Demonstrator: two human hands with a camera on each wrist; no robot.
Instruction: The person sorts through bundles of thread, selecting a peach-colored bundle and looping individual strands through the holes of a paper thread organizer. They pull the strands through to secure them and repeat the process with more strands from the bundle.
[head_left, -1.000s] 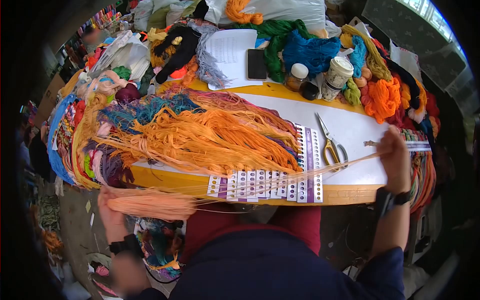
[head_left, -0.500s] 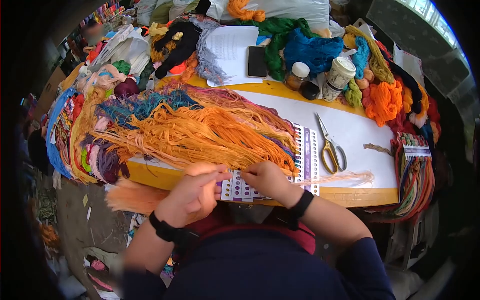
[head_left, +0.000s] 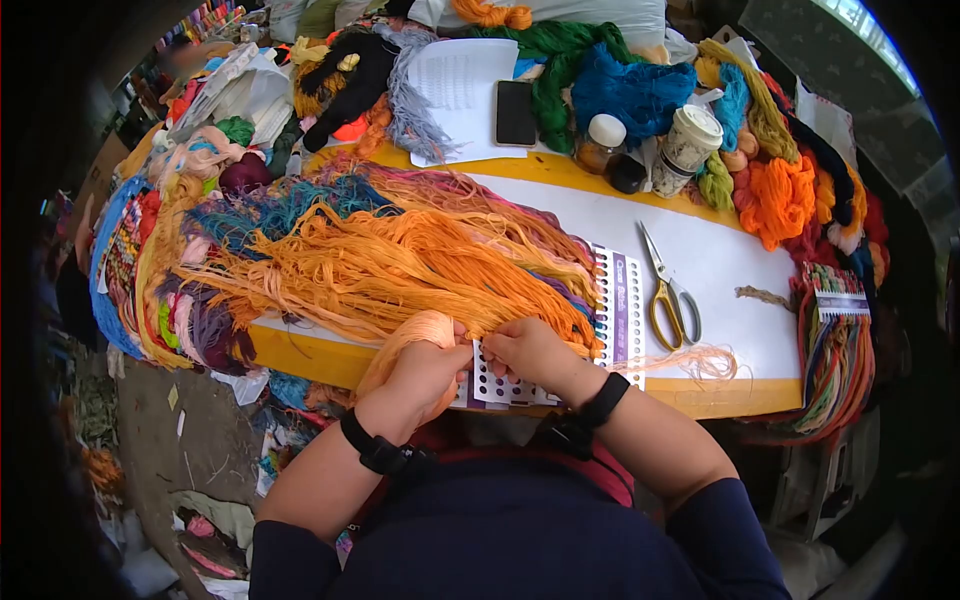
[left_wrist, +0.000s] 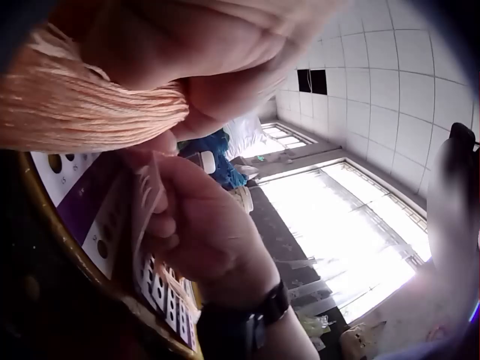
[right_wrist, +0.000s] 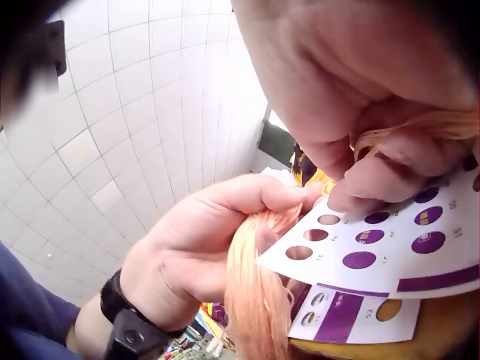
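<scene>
A thick skein of peach embroidery thread (right_wrist: 255, 296) lies draped through my left hand (head_left: 425, 375), which grips it, thumb at the corner of a white punched card (right_wrist: 337, 259). Close beside it my right hand (head_left: 540, 355) has its fingers curled round thin strands of the peach thread (right_wrist: 435, 124), fingertips right on the card's holes. The strands' loose ends (head_left: 705, 362) trail over the tabletop to the right. Beneath lie more punched cards with purple bands (right_wrist: 345, 319), partly hidden by my hands. A large heap of orange thread (head_left: 400, 265) spreads just beyond both hands.
Scissors (head_left: 665, 300) lie on the white tabletop (head_left: 735, 260) to the right. Farther back are a phone (head_left: 515, 113), a printed sheet (head_left: 455, 85), a jar (head_left: 602, 140) and a paper cup (head_left: 688, 150). Coloured yarn bundles (head_left: 630, 90) ring the table.
My right hand came in from the far right, where it had drawn the strands out, to the cards. My left hand moved up and right from the table's left front, bringing the skein along.
</scene>
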